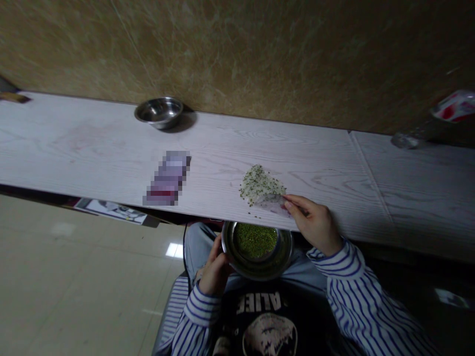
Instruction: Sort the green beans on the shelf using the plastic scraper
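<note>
My left hand (214, 269) grips the left rim of a steel bowl (284, 259), held over my lap just below the table edge. Green mung beans (256, 241) cover the bottom of the bowl. On the table, my right hand (315, 220) pinches a thin see-through plastic piece (272, 202), perhaps a sheet or small bag. Its far edge touches a heap of white grains mixed with green beans (260, 182). A few loose beans lie near the table's front edge.
Toward the wall stands a second steel bowl (159, 112). A blurred-out phone-like flat object (167, 178) lies left of the heap. At far right a clear plastic bottle (432, 121) with a red-and-white label leans near the wall. An open drawer (115, 210) juts out under the table.
</note>
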